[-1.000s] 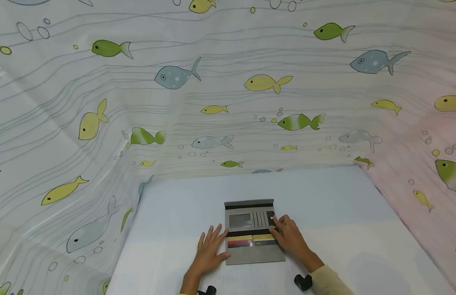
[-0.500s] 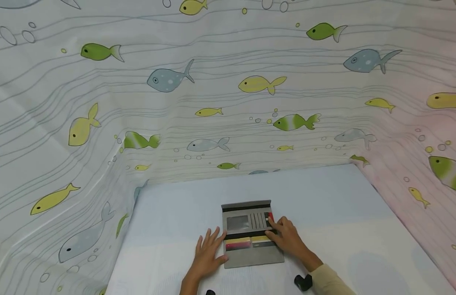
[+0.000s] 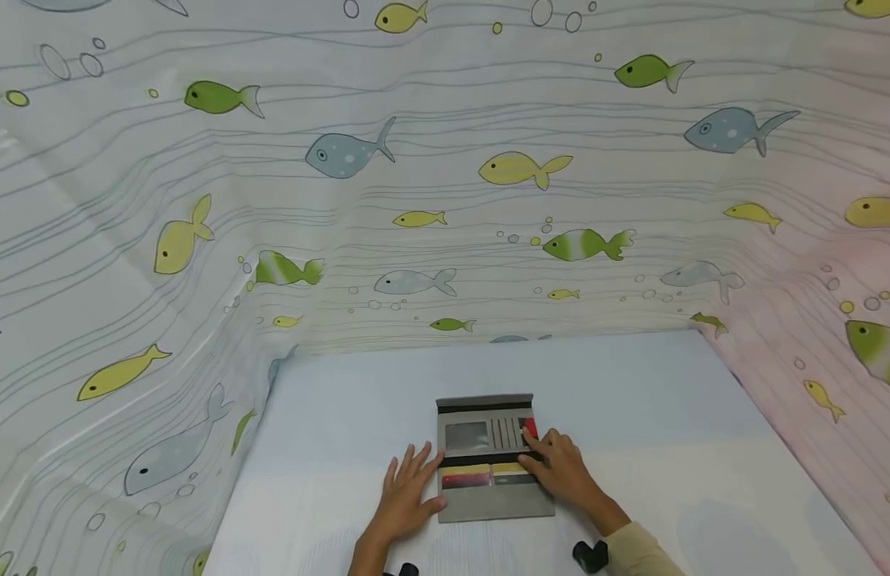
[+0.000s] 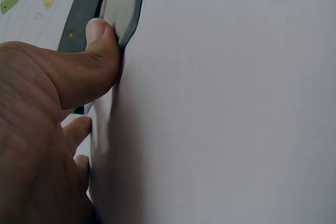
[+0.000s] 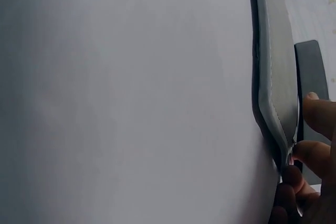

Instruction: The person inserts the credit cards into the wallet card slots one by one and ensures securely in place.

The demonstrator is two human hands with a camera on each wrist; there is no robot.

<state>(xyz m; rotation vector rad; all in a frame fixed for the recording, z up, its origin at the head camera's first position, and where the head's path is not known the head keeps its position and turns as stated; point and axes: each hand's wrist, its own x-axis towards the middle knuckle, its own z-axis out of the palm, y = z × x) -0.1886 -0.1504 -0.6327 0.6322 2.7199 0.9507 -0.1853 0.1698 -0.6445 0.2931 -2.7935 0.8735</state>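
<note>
A grey wallet [image 3: 496, 504] lies unfolded on the table, with a dark window pocket [image 3: 466, 436], narrow slots and a lower row of cards [image 3: 464, 480]. My left hand [image 3: 407, 494], fingers spread, holds the wallet's left side; its thumb [image 4: 102, 51] presses the near corner in the left wrist view. At the right edge my right hand [image 3: 563, 472] grips the wallet. Its index fingertip is on a black-and-red card [image 3: 531, 426] in the upper right slot, the thumb on the fold. In the right wrist view, curled fingers [image 5: 292, 178] sit at the edge.
The white and pale-blue table [image 3: 329, 400] runs around the wallet. A fish-print sheet [image 3: 416, 184] hangs behind and along both sides. Black wrist devices [image 3: 590, 555] sit below each hand, close over the table.
The right index fingertip has shifted slightly left over the upper right slot, and a red part of the card now shows beside it. The left hand and the wallet stay in place.
</note>
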